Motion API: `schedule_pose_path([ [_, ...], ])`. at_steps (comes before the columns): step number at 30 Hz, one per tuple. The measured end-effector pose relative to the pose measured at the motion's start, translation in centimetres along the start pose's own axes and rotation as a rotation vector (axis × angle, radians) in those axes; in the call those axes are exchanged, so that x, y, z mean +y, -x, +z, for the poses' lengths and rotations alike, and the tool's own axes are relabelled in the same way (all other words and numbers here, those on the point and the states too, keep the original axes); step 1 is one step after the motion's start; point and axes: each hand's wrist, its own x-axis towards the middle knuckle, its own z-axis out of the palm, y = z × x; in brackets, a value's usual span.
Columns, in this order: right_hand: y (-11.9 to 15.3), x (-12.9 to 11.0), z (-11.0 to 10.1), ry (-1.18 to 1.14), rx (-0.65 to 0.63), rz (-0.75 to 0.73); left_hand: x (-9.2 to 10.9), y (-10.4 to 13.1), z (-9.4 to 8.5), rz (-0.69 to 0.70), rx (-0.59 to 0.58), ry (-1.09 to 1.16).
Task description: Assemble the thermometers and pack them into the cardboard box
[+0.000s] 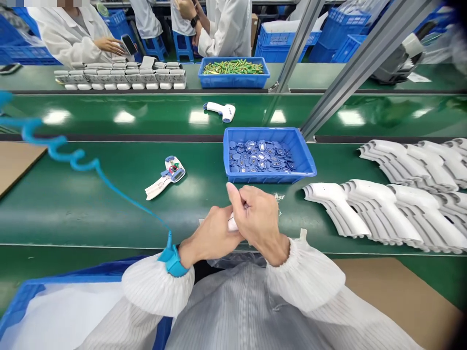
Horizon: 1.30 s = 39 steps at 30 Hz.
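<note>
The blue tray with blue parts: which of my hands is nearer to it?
Right. Right hand: just in front of the tray; left hand: farther back and to the left.

Item: white piece (232,222), quantity 1. Finish: smooth, pale, rounded where exposed. Condition: mostly covered by the 2 hands enclosing it; a short section shows between the left hand (217,234) and right hand (257,214). Location: near side of the green bench (91,209), nearer than the blue bin (270,179). Full outline, tilt and any join: hidden.
</note>
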Motion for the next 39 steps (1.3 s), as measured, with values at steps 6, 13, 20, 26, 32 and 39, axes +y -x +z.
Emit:
schedule_pose_path([
  [6,0.6,0.4,-0.1,-0.012,0.031,0.025,-0.7,0.5,0.6,0.001,0.056,-0.177],
  [13,0.9,1.9,-0.7,-0.040,-0.161,0.149,-0.7,0.9,-0.1,-0.086,0.041,-0.061],
  [20,1.3,1.7,-0.1,-0.099,-0.111,0.148,-0.8,1.6,1.8,-0.104,0.145,-0.320],
  [26,-6.2,4.3,-2.3,-0.113,-0.308,0.100,-1.8,3.2,-4.9,-0.153,0.244,-0.321],
  [32,-14.9,8.3,0.9,0.314,-0.520,-0.130,-2.0,1.9,-6.4,0.039,0.241,-0.841],
  [39,-17.1,8.2,4.3,0.420,-0.656,-0.171,-0.5,0.3,-5.2,0.031,0.092,-0.881],
])
